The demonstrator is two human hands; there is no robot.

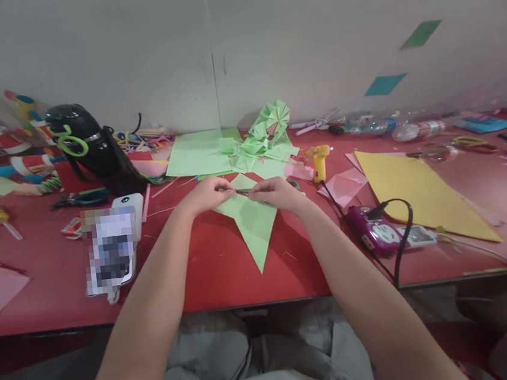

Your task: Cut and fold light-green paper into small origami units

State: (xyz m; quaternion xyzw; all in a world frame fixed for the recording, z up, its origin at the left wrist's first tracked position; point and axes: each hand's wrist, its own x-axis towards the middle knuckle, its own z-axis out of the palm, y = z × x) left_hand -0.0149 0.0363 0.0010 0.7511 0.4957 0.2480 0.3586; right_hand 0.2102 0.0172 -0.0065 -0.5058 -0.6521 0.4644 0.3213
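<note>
A light green sheet of folded paper (257, 229) lies on the red table in front of me, one long point aimed toward my body. My left hand (211, 195) pinches its upper left part, thumb and fingers closed on the paper. On the upper right part, my right hand (276, 193) grips the same sheet with its fingers together. Between the two hands a small peak of the paper sticks up at the far side. Just beyond stand several folded green paper pieces (260, 144) in a cluster, beside flat green sheets (195, 154).
A yellow glue gun (318, 162) and a purple power strip (375, 231) with cables lie to the right, beside a yellow sheet (417, 197). At left are a phone (114, 247), pliers (80, 199) and a black bottle (90, 146). A white partition (311, 45) borders the back.
</note>
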